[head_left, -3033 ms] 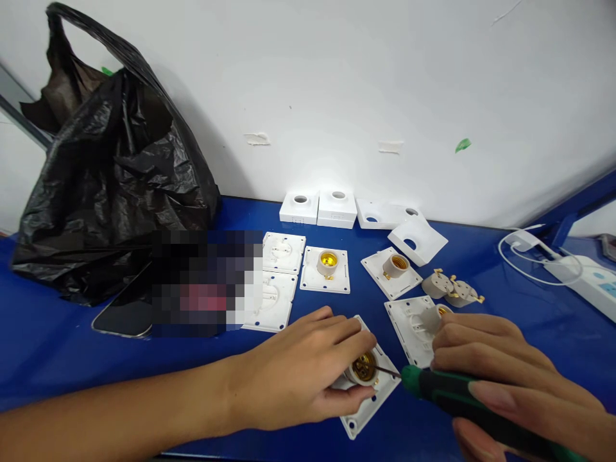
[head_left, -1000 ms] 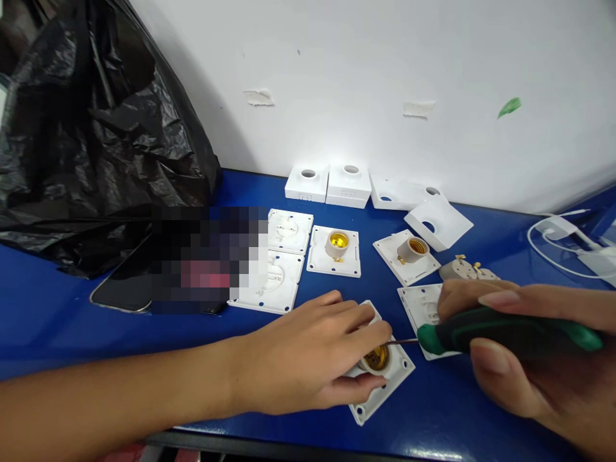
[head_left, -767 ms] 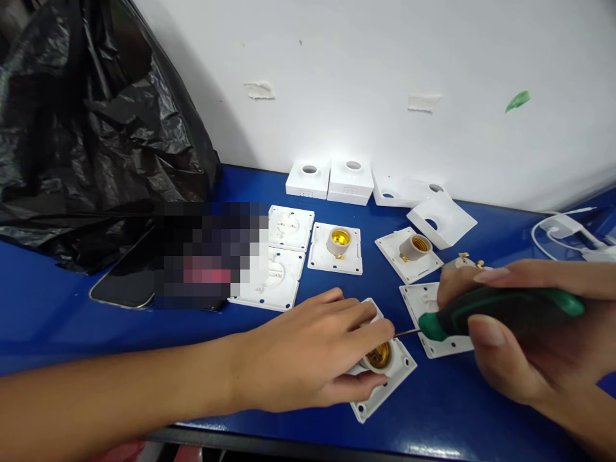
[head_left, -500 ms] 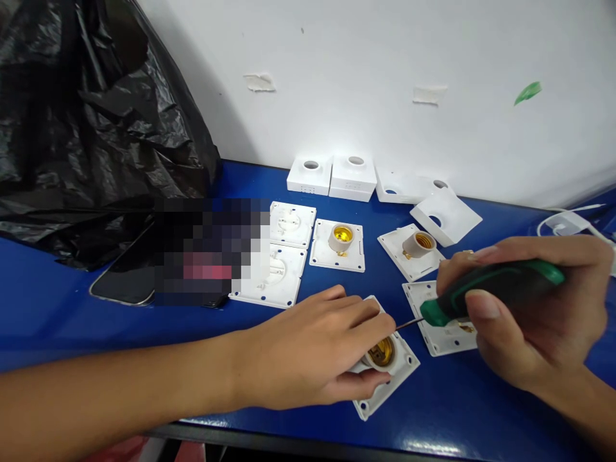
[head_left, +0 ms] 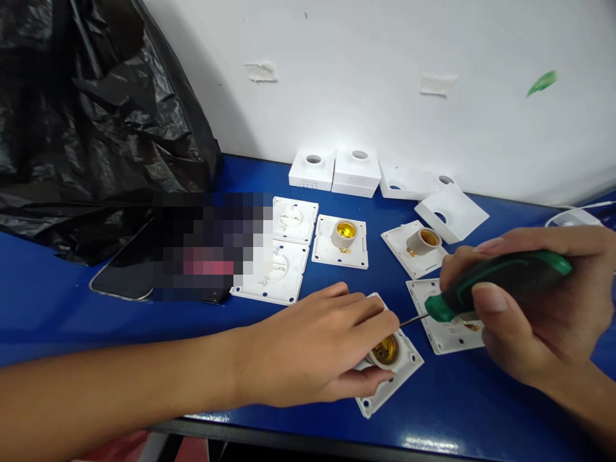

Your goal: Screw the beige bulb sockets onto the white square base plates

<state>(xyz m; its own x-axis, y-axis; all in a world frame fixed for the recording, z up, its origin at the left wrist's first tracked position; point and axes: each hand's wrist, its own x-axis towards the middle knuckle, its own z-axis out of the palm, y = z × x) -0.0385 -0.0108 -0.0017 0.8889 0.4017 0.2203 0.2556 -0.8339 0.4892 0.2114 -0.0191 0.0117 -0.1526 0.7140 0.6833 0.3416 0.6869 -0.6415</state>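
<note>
My left hand [head_left: 308,350] grips a white lamp socket with a brass-threaded holder [head_left: 386,351] on its square base plate, near the blue table's front edge. My right hand [head_left: 534,301] is closed around a green and black screwdriver [head_left: 491,285]. The thin shaft of the screwdriver points left, and its tip reaches the side of the holder under my left fingertips. Another white base plate [head_left: 445,317] lies just under my right hand.
Two more sockets on plates [head_left: 341,240] [head_left: 416,247] and two bare plates [head_left: 276,260] lie mid-table. White covers with round holes [head_left: 353,170] line the wall. A black plastic bag [head_left: 96,122] and a phone [head_left: 122,276] are at left. A white cable [head_left: 572,215] lies at right.
The view has drifted left and down. My right hand has raised the screwdriver handle and swung it flatter, with the tip kept at the holder. My left hand has kept its grip.
</note>
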